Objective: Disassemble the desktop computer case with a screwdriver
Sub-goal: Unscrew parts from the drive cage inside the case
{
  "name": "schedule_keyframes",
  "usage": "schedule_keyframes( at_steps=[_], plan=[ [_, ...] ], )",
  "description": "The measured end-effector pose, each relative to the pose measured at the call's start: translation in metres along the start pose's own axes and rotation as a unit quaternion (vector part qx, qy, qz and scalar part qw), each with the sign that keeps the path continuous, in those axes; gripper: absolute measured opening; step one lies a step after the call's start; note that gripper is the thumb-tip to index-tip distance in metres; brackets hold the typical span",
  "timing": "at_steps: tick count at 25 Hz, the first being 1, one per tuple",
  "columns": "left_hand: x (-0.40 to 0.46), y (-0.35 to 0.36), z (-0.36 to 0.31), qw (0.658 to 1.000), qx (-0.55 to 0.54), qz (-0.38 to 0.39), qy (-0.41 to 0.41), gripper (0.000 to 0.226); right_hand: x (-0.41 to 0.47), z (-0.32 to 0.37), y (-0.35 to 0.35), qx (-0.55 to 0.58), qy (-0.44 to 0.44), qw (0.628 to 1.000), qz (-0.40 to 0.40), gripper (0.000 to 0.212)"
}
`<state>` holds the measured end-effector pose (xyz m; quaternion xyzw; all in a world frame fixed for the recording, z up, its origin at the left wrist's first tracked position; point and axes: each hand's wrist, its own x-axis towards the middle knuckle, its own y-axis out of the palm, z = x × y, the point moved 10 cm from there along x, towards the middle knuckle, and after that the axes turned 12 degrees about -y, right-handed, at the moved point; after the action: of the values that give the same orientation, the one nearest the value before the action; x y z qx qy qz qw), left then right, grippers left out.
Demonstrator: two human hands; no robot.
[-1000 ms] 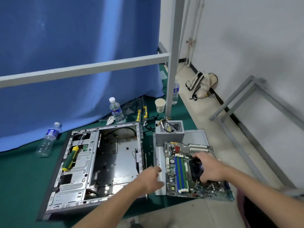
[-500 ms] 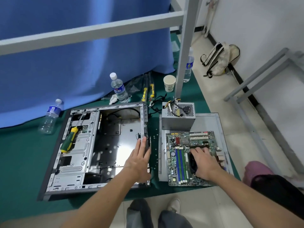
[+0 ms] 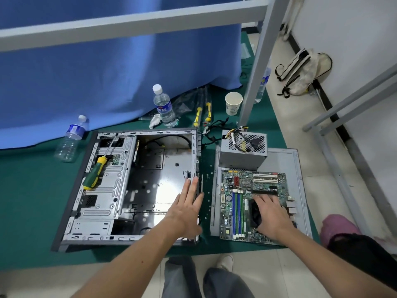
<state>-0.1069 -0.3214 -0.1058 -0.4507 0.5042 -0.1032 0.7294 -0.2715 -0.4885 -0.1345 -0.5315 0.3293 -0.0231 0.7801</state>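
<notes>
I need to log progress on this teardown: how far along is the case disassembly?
Done: the green motherboard and grey power supply box lie outside on the grey side panel. In hand: left hand on the open grey metal case, right hand on the board. Left: the drive cage, where the green-and-yellow screwdriver rests.
</notes>
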Motion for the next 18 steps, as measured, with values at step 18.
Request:
schedule_keyframes(
  at_steps=[18],
  plan=[
    [0.001, 0.005, 0.002, 0.999, -0.022, 0.033, -0.010, 0.108, 0.004, 0.001, 0.005, -0.027, 0.017, 0.999, 0.016, 0.101]
  ],
)
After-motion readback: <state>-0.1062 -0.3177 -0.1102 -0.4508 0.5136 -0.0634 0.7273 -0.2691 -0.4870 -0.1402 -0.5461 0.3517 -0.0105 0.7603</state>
